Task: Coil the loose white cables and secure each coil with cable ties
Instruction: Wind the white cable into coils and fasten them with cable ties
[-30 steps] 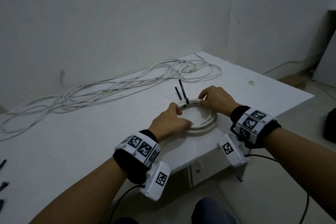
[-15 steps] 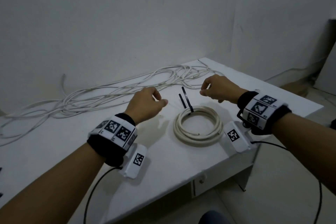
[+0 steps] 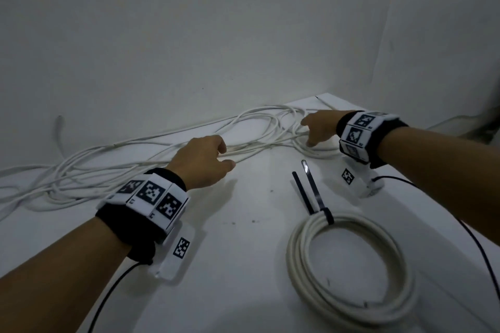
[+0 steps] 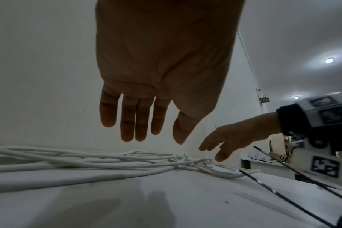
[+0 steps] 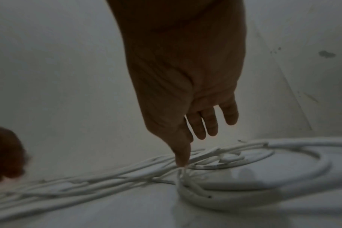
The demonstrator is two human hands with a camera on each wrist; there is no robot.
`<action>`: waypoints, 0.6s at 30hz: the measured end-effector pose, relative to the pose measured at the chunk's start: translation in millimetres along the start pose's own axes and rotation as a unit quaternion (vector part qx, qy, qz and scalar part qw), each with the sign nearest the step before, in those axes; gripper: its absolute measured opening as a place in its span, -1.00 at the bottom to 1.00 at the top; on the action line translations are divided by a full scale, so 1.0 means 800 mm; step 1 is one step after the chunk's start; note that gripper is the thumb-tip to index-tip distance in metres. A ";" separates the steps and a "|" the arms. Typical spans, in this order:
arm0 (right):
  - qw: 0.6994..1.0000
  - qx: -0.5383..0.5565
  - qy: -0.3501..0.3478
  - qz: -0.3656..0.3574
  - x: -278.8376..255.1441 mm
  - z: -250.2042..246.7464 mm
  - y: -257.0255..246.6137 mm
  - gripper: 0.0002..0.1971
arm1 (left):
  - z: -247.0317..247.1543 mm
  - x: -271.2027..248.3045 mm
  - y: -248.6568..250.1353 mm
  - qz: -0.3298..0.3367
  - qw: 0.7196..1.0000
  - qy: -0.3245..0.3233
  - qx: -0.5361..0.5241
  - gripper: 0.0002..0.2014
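Note:
A finished white cable coil (image 3: 349, 265) lies at the table's near right, bound by black cable ties (image 3: 311, 189) whose tails stick up. Loose white cables (image 3: 135, 159) sprawl along the back of the table by the wall. My left hand (image 3: 213, 157) hovers above the middle of the tangle with straight, spread fingers (image 4: 127, 123), holding nothing. My right hand (image 3: 313, 130) reaches over the tangle's right loops (image 5: 234, 162), fingers extended, thumb tip down at the cables. Neither hand grips anything.
The white table (image 3: 216, 265) stands in a corner of grey walls. Its right edge and front edge drop off close to the coil. Black sensor wires (image 3: 433, 197) trail from both wrists.
Both hands let go of the tied coil, rose, and moved away to the back of the table over the loose cables. The coil stays where it lay.

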State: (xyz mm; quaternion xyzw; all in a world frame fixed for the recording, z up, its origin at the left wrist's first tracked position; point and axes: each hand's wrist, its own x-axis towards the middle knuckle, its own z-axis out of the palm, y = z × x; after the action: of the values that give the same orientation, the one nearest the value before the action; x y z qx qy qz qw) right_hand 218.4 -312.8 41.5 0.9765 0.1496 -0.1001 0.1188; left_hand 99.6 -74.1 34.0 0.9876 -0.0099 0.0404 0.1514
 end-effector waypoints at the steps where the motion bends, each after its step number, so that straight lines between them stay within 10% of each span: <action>1: 0.999 -0.020 -0.025 0.001 0.008 0.002 -0.001 -0.53 | 0.001 0.002 -0.002 0.003 1.000 -0.002 -0.001 -0.65; 18: 0.951 0.152 0.228 -0.141 -0.195 -0.111 -0.020 -0.83 | -0.056 -0.087 0.081 0.084 0.983 0.102 -0.125 -0.41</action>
State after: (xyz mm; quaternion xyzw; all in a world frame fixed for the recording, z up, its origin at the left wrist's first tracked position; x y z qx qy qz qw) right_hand 81.8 -316.4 158.8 0.9487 0.2917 0.0882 -0.0841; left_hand 24.7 -121.8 90.1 0.9472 -0.0818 0.1519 0.2701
